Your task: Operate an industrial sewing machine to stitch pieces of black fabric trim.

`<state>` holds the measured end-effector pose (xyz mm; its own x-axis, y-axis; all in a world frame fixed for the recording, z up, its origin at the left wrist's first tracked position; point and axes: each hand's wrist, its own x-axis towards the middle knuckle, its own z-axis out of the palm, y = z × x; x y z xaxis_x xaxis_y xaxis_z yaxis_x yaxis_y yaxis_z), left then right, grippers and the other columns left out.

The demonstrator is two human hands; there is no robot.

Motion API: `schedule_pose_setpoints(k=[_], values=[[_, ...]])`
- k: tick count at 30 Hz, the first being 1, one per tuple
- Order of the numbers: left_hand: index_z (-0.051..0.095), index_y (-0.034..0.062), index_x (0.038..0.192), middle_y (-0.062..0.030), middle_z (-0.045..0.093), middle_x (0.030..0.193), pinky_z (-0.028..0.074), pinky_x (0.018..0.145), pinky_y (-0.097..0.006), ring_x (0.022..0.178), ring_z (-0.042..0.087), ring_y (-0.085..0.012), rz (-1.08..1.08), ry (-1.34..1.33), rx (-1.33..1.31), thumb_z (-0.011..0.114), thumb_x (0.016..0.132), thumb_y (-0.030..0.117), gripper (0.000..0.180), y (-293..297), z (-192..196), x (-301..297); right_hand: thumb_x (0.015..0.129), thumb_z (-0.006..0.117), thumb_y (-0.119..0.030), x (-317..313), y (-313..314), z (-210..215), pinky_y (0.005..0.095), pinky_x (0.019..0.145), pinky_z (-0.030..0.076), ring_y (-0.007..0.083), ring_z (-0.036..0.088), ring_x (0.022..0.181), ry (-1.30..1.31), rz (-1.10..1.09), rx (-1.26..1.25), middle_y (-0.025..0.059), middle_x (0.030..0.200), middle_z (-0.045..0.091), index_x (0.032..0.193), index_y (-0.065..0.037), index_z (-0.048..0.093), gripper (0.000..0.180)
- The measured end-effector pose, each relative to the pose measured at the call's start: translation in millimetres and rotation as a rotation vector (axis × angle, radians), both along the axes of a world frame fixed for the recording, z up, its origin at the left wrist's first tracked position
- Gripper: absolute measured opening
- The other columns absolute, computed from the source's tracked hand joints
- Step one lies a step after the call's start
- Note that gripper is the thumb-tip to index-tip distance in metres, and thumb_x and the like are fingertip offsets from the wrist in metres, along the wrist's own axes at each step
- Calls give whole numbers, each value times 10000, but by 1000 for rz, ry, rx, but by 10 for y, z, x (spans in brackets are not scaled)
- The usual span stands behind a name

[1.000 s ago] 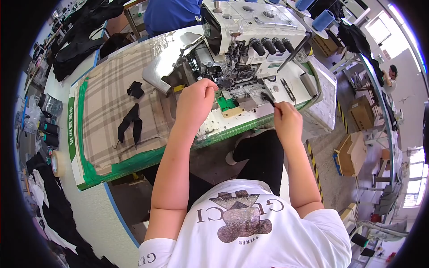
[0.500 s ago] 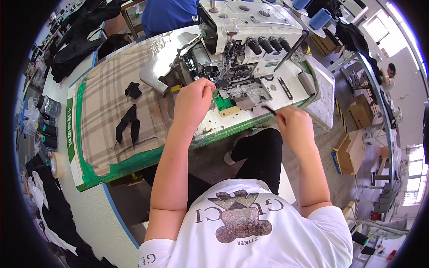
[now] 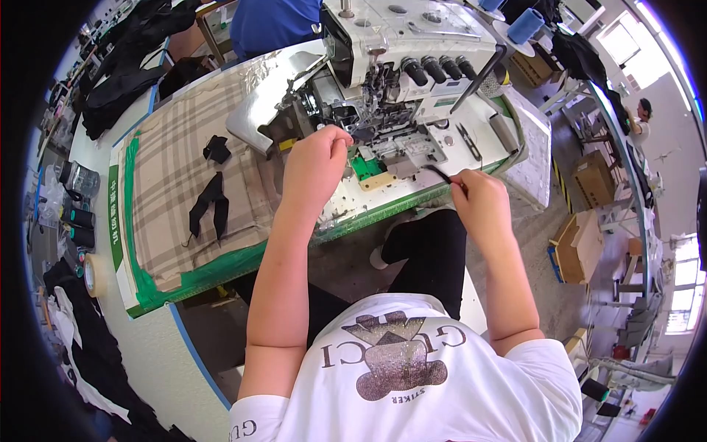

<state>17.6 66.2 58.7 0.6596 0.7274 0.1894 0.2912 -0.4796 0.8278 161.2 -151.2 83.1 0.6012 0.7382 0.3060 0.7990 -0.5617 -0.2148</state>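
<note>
An overlock sewing machine stands in front of me, its front cover open and its metal workings bare. My left hand is closed in a pinch at the open workings, left of the green plate; whatever the fingertips hold is too small to make out. My right hand grips slim dark tweezers near the front edge of the machine bed. Their curved tip points left, over the bed and apart from my left hand. A pair of dark thread snips lies on the white bed to the right.
Plaid cloth edged with green tape covers the table at left, with black fabric scraps on it. Blue thread cones stand behind the machine. A person in blue sits beyond it. Cardboard boxes are on the floor at right.
My right hand has risen slightly and turned, bringing the tweezers' tip up and farther left over the bed. My left hand keeps its pinch at nearly the same spot.
</note>
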Motion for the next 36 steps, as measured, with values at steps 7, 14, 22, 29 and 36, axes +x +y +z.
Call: schedule_pose_setpoints(k=[7,14,22,29,36], values=[[695,69,916,-119,617,635,447,558,-352,543,593,-233,-5,15,8,537,895,124,169,-6,37,41,856,597,-114,-219,136,-399,430,608,541,330,663,684,-59,17,-8,132,773,651,826,-56,613,67],[683,37,959,-60,616,661,404,558,-275,547,501,-110,-16,75,-15,556,911,125,161,-1,82,-7,838,625,-95,-187,392,-565,435,636,526,361,647,709,5,-69,84,143,817,659,875,-49,632,60],[686,39,961,-66,640,685,415,563,-282,555,530,-123,-17,99,-8,552,914,126,167,25,57,-27,847,632,-131,-210,443,-510,433,627,530,342,659,719,-32,-89,71,125,812,665,887,-73,647,73],[688,61,920,-110,605,617,436,548,-336,523,574,-211,1,-7,31,545,900,122,158,34,17,-9,833,617,-115,-85,582,-475,433,637,531,348,659,721,-15,7,149,128,807,673,863,-64,651,68],[692,59,909,-111,607,619,440,545,-337,519,574,-201,6,16,32,545,899,124,161,32,31,-23,834,619,-151,-260,777,-535,428,696,530,328,667,791,115,151,91,132,847,686,898,-66,680,123]])
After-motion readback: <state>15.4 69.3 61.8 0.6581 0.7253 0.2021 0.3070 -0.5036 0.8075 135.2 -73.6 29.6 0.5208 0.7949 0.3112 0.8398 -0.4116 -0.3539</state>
